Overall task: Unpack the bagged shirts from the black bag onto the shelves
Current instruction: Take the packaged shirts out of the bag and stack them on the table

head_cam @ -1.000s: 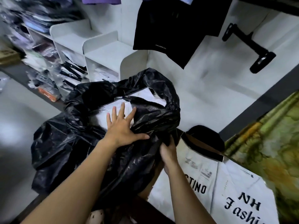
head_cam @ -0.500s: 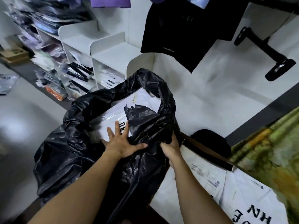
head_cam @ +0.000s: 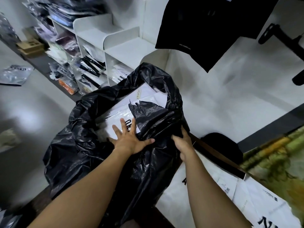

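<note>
Left grip (head_cam: 131,142) lower, splayed on bagged shirt (head_cam: 120,111) — right grip (head_cam: 182,143) seemingly clamping black bag (head_cam: 79,145).

Upper left: white cubby shelves (head_cam: 121,51), top tiers bare. Centre right: white wall (head_cam: 213,104). Left: grey floor (head_cam: 24,104). Top centre: hanging black garment (head_cam: 205,30). Upper right: black wall bracket (head_cam: 283,37). Lower right: green-yellow patterned fabric (head_cam: 276,162).

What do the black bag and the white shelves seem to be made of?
The black bag looks like thin glossy plastic film, judging by its crinkles and highlights. The white shelves are smooth matte panels with rounded corners, perhaps painted metal or board.
</note>
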